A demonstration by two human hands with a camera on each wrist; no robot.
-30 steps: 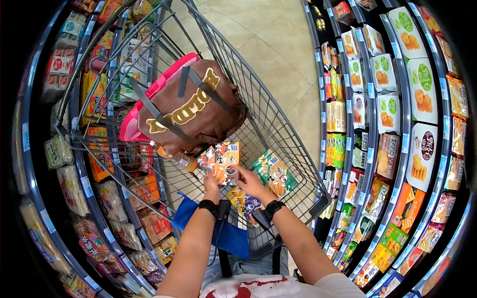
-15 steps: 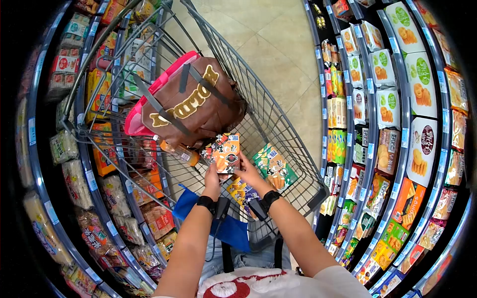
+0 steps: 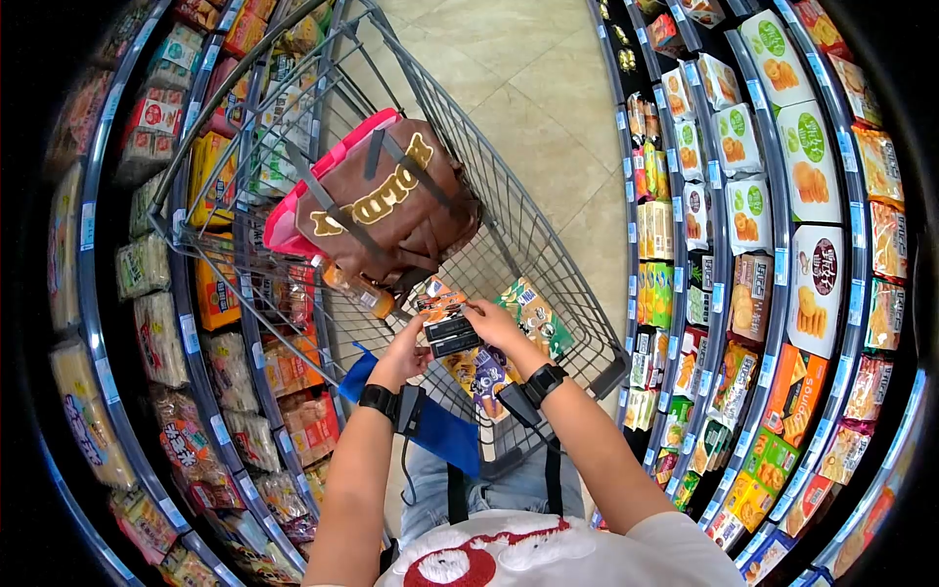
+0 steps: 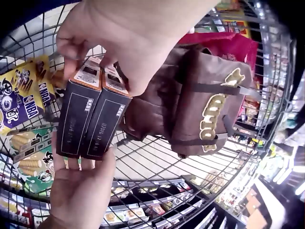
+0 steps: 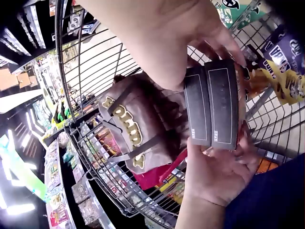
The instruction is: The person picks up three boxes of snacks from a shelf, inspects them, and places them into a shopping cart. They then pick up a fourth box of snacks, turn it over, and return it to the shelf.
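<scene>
Between my two hands are two snack boxes (image 3: pixel 452 335) side by side, their dark narrow ends turned up toward me and an orange printed face beyond. My left hand (image 3: pixel 403 354) grips them at the left side, my right hand (image 3: pixel 497 329) at the right. Printing shows on the dark box ends (image 4: pixel 91 125) in the left wrist view. Below the hands lies a purple and yellow snack box (image 3: pixel 479 383) in the cart. A green snack box (image 3: pixel 540 315) lies just beyond my right hand.
The wire shopping cart (image 3: pixel 577 284) surrounds these things. In it sit a brown bag (image 3: pixel 391 201) with pink lining and a bottle (image 3: pixel 360 292) with orange contents. A blue cloth (image 3: pixel 435 430) hangs at the near side. Packed shelves flank the aisle floor (image 3: pixel 528 88).
The held boxes have tipped from showing their orange printed fronts to showing their dark ends. Both hands keep their hold and have turned with them. The view has shifted slightly.
</scene>
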